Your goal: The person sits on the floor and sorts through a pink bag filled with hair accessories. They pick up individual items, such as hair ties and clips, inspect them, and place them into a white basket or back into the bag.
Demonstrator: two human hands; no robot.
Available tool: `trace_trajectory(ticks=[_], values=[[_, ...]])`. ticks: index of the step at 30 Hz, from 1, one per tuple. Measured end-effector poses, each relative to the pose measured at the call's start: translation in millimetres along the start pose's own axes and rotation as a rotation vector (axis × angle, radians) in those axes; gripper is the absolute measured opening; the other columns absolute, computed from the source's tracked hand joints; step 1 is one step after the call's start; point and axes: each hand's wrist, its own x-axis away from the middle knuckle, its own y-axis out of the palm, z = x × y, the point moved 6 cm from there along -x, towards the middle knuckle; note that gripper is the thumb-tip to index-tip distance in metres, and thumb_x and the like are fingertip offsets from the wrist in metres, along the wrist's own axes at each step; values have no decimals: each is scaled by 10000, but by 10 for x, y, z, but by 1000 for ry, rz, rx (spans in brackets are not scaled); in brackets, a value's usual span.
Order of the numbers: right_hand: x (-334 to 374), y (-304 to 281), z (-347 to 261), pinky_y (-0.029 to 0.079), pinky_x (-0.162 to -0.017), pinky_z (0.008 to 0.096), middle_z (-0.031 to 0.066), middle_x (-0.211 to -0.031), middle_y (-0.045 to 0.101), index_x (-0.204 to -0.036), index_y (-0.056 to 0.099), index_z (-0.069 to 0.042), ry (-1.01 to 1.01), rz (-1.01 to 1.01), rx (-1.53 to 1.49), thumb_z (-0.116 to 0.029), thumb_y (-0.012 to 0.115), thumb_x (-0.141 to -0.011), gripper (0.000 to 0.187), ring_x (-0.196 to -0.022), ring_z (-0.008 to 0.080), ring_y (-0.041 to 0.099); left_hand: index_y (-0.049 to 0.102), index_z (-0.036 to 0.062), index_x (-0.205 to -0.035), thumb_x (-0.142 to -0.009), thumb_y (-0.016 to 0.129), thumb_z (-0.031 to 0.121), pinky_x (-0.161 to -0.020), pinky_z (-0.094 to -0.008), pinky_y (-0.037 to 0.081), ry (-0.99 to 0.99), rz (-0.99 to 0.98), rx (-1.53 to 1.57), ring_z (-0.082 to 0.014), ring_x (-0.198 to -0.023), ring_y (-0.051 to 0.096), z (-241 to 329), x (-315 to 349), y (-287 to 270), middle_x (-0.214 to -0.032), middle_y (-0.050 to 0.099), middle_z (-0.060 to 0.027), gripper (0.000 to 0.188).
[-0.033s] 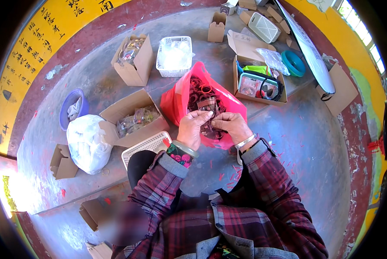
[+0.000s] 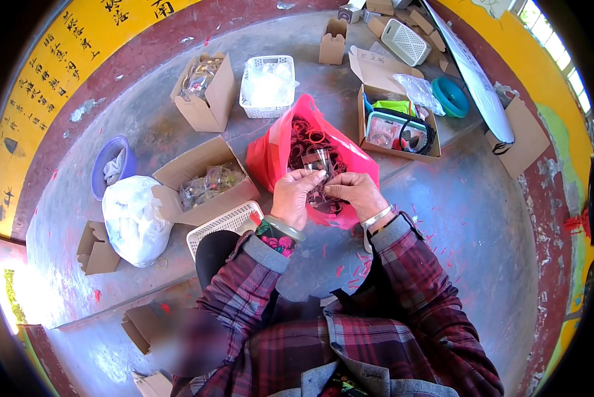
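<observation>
My left hand [image 2: 295, 193] and my right hand [image 2: 358, 193] meet over a pink-red plastic bag [image 2: 267, 155] that stands on the floor with its mouth wide. Between my pinched fingertips is a small clear plastic bag [image 2: 319, 159], its shiny upper part standing up past my fingers. Both hands grip its near edge, thumbs close together. Dark reddish rings or loops [image 2: 303, 135] fill the big bag beneath; their exact kind is hard to tell. One brighter red ring [image 2: 317, 135] lies on top. What the small bag contains is hidden by glare and fingers.
On my left are a cardboard box [image 2: 237, 186] of small packets, a cream plastic basket [image 2: 204, 231], a stuffed white bag [image 2: 138, 228] and a purple basin [image 2: 97, 173]. Beyond stand a tall carton [image 2: 221, 106] and a white basket [image 2: 267, 112]. An open box [image 2: 396, 153] sits right.
The small clear bag has shifted slightly between my fingers and catches more light. My hands stay in nearly the same place.
</observation>
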Motion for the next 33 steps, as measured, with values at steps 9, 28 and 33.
trace_trajectory(ticks=[9, 28, 33], values=[[-11, 5, 47, 458, -644, 240, 25, -745, 630, -818, 648, 5, 4, -38, -3, -72, 659, -782, 86, -676, 90, 570, 595, -2, -862, -809, 640, 75, -667, -246, 467, 27, 3, -41, -128, -702, 581, 34, 26, 23, -795, 632, -68, 104], [191, -72, -446, 413, -612, 358, 59, -658, 562, -677, 585, -34, -605, 534, 914, -70, 657, -680, 80, -662, 236, 552, 546, 10, -979, -838, 644, 160, -671, -209, 451, 292, -8, -243, -75, -750, 553, -4, 163, 291, -861, 592, -28, 228], [254, 232, -499, 378, -664, 393, 61, -708, 508, -657, 538, -85, -787, 465, 1278, -177, 669, -663, 160, -723, 254, 505, 563, -8, -1002, -904, 537, 181, -706, -244, 483, 149, 1, -163, -115, -786, 591, -192, 49, 92, -871, 614, -57, 215]])
